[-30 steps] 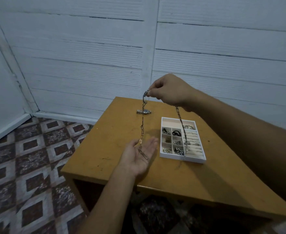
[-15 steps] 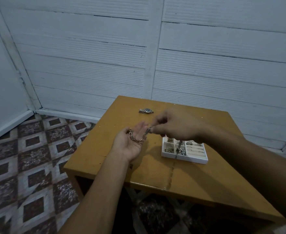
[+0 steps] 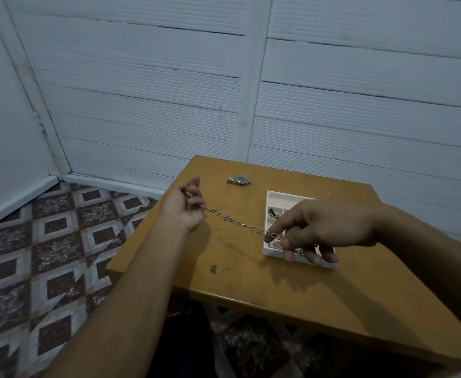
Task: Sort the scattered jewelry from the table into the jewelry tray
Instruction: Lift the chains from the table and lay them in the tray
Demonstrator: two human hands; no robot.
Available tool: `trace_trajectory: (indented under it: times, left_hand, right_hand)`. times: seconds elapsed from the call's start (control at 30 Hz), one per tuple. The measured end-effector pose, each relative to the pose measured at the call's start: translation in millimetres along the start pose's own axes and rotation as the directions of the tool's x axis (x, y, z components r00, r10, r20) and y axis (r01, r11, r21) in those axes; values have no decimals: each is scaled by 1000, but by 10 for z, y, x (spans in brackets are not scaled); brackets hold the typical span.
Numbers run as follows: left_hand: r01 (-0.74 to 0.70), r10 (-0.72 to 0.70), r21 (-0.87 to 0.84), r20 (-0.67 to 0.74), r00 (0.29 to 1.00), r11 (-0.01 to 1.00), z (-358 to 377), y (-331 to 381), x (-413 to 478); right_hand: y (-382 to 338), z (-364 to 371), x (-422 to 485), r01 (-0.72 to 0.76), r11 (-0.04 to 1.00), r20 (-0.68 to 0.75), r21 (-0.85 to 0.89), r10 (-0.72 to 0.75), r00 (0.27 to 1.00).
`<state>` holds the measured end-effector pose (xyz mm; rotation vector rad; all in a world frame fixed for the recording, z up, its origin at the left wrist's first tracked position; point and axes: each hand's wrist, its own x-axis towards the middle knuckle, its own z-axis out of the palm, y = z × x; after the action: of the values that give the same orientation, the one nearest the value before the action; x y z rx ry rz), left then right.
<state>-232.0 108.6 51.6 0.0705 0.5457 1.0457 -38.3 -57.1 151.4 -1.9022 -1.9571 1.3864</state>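
Note:
A metal link chain [image 3: 234, 220] stretches taut between my two hands above the table. My left hand [image 3: 185, 208] holds one end, with part of the chain bunched in its curled fingers near the table's left edge. My right hand [image 3: 314, 227] pinches the other end between thumb and forefinger, hovering over the white jewelry tray [image 3: 271, 196]. The tray has several small compartments with jewelry pieces in them; my right hand hides most of it. A silver wristwatch [image 3: 239, 180] lies on the table beyond the hands.
The wooden table [image 3: 333, 296] bears a small black hash mark [image 3: 213, 269] near its front. A white panelled wall stands close behind it. Patterned floor tiles [image 3: 47, 255] lie to the left.
The chain hung from my raised right hand into my left palm, then was gathered there. Now my hands have moved apart, the right over the tray, drawing the chain taut.

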Motion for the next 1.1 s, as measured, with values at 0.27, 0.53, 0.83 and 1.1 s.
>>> trace_trajectory:
  times: [0.27,0.53,0.83,1.1]
  left_hand:
    - [-2,-51,400,121,991,916,63,-212,-184]
    - [-37,-345,819,281,895,572,27,-631,-549]
    - [87,-400,751,247,882,655,-147,-797,-541]
    - [14,-346,775,266,900,632,-155,-655,-473]
  right_hand:
    - [-187,-14,72,66,991,-18,-115,-68,997]
    - [-325,-171,306,92,991,-217,-93,-110,970]
    - [-171,-325,499,3,993,-382,-118,-48,923]
    - [-52,-342,494,-56,962,-434,-267,-68,898]
